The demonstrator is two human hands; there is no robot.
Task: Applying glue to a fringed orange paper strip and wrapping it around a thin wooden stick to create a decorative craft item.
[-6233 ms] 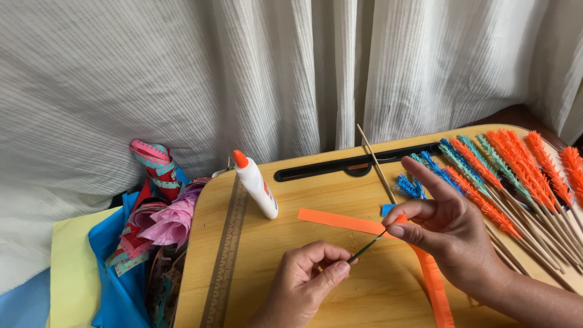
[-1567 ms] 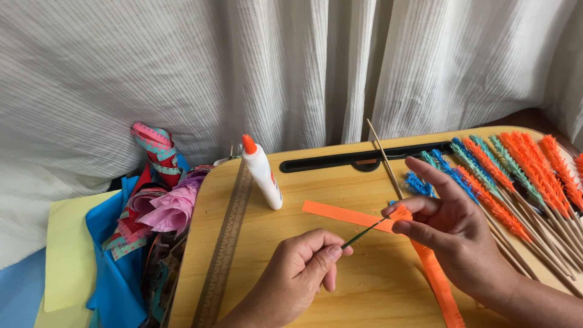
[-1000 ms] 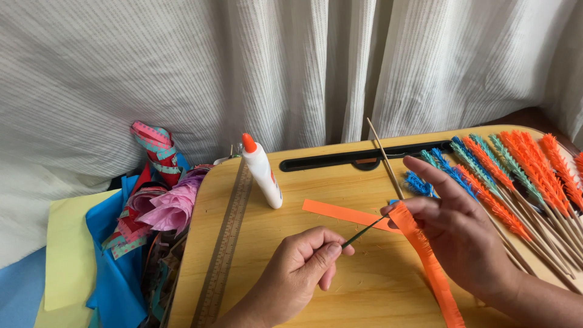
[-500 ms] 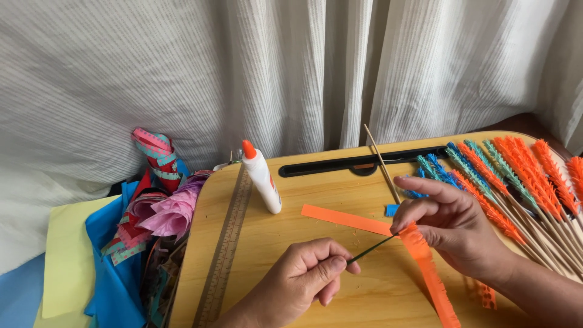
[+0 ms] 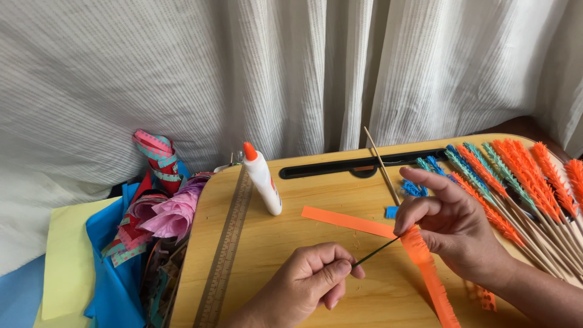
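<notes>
- Head view: the left hand [image 5: 313, 276] pinches the lower end of a thin green stick [image 5: 376, 251], in front of the glue bottle [image 5: 263, 179] on the wooden surface [image 5: 255, 243].
- The right hand [image 5: 452, 222] pinches the fringed orange paper strip [image 5: 428, 270] against the stick's upper end, to the right of the bottle.
- Against half a second ago, the right hand's fingers have curled tighter and the fringe sits closer round the stick; the winding looks under way.
- Over the six seconds, the bottle and ruler [image 5: 228, 249] kept their places.

On the light wooden lap worktop [image 5: 291, 237] we find the white glue bottle with orange cap [image 5: 262, 180] at eleven o'clock, the long wooden ruler [image 5: 226, 249] along nine, the fringed paper-wrapped sticks [image 5: 516, 176] at two, and the crumpled paper scraps [image 5: 155, 212] beyond the nine o'clock edge.
</notes>
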